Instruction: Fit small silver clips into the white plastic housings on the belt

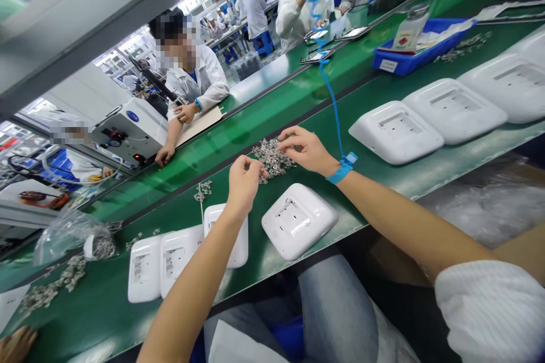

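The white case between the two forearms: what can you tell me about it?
The white case looks like glossy plastic, with rounded corners. Its upturned face has a rectangular recess with dark openings and, near one corner, a patch of tiny holes. It lies angled on the green bench, touching nothing else visible.

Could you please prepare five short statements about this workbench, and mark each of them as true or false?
1. The left hand and right hand are both at the pile of small metal parts. True.
2. The blue wrist strap is on the left wrist. False: the blue wrist strap is on the right wrist.
3. One white plastic housing lies between the forearms. True.
4. The labelled bottle lies inside the clear plastic bag. False: the labelled bottle stands in the blue tray.
5. The worktable's surface is yellow. False: it is green.
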Tool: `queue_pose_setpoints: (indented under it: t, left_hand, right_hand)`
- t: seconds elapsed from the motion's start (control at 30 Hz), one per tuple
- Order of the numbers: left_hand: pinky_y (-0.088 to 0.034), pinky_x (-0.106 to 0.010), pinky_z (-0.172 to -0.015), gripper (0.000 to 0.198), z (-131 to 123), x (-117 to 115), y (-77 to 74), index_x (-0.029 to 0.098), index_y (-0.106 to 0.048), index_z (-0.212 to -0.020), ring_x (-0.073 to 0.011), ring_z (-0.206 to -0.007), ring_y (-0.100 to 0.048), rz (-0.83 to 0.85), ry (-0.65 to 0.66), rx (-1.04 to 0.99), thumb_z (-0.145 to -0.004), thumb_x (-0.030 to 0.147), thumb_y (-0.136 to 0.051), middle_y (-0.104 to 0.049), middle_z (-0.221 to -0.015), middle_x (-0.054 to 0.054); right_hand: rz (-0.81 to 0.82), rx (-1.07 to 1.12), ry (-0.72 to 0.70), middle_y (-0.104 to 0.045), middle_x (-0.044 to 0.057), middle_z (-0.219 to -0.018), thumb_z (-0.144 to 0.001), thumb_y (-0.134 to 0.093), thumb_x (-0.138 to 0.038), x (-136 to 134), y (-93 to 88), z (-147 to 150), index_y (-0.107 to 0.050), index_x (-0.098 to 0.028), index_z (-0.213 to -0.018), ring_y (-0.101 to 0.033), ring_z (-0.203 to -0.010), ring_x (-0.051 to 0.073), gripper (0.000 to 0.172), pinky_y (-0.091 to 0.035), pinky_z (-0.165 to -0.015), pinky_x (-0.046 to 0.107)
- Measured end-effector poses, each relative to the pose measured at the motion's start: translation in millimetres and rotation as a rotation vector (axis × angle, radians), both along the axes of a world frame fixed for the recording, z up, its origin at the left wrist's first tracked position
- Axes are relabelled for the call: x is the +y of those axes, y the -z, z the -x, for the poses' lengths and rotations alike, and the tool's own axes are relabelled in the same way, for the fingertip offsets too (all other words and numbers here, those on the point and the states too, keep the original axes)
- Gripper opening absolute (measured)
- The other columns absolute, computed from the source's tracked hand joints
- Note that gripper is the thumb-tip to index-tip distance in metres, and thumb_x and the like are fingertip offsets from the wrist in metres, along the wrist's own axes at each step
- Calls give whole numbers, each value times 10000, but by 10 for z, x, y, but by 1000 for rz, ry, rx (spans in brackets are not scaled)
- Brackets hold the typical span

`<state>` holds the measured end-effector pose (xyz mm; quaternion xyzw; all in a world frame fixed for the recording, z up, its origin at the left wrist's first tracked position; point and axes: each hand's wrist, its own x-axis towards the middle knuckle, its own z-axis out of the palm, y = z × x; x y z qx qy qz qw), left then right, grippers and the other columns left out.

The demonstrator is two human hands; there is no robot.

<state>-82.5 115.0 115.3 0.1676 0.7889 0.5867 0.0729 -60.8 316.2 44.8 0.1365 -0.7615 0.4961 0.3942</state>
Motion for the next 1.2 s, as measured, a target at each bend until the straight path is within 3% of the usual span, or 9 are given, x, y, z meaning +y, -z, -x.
queue_pose_setpoints:
  t: [0.13,0.27,0.37,0.47,0.57,0.7,0.8,0.97,1.2]
  left_hand:
    - [-462,-252,-644,148,-313,-47,152,198,-515,-877,-114,-654,-588,-31,21,29,-821,76,-450,-677,-866,-26]
    - [-494,-337,-786,248,-811,-207,471,202,-546,-869,-197,-853,-613,206,108,585,-822,13,-393,-653,-885,-67]
    - [-501,-365,-803,281,-1169,-337,739,186,-575,-896,-226,-899,-613,280,104,841,-858,-5,-373,-651,-936,-100]
    - [-510,-357,-814,267,-1359,-411,898,180,-593,-912,-217,-897,-609,207,85,929,-929,32,-371,-650,-972,-113]
    - [-516,-338,-804,280,-1387,-434,897,178,-584,-932,-206,-884,-600,57,48,929,-959,50,-337,-643,-933,-101]
    - [-514,-370,-855,142,-1408,-471,748,173,-544,-1080,-224,-973,-601,-71,-203,793,-990,183,-435,-635,-1033,-121]
    - [-508,-363,-841,157,-1491,-563,687,187,-534,-1126,-225,-976,-624,-72,-277,804,-991,268,-526,-653,-1054,-118]
    - [-469,-321,-714,128,-1685,-778,775,208,-593,-1079,-182,-780,-644,0,-242,954,-1023,228,-481,-708,-910,-77]
    - [-489,-302,-717,245,-1826,-754,814,200,-626,-1009,-175,-765,-629,-92,-66,813,-1057,237,-388,-685,-822,-58]
  right_hand:
    - [121,-87,-56,-662,70,-1108,-830,-623,-213,-22,-8,-36,-766,-207,-769,-614,-748,152,156,-524,-623,314]
    - [195,-78,-141,-687,79,-1061,-790,-731,-275,-111,-48,-124,-774,-214,-821,-670,-961,224,81,-590,-805,367]
    - [121,-128,-140,-706,80,-1023,-772,-792,-327,-196,-121,-244,-780,-222,-818,-685,-933,237,115,-609,-790,385]
    - [-30,-179,-151,-727,76,-987,-803,-795,-357,-293,-290,-438,-786,-241,-805,-688,-970,265,116,-612,-823,415]
    - [-136,-220,-219,-733,66,-971,-849,-769,-351,-448,-528,-713,-797,-261,-830,-694,-949,256,97,-609,-853,421]
    - [-173,-329,-402,-719,76,-1042,-903,-730,-332,-755,-760,-1173,-809,-272,-969,-692,-982,242,119,-612,-858,393]
    - [-98,-452,-454,-686,89,-1122,-929,-712,-343,-961,-811,-1492,-800,-279,-1064,-684,-1029,246,173,-621,-856,382]
    - [0,-541,-438,-694,81,-1080,-917,-733,-360,-1127,-802,-1819,-804,-274,-1024,-694,-1003,234,154,-637,-846,364]
    - [-547,-266,-224,-743,50,-939,-973,-621,-249,-1099,-812,-1974,-781,-285,-981,-709,-847,224,164,-613,-741,363]
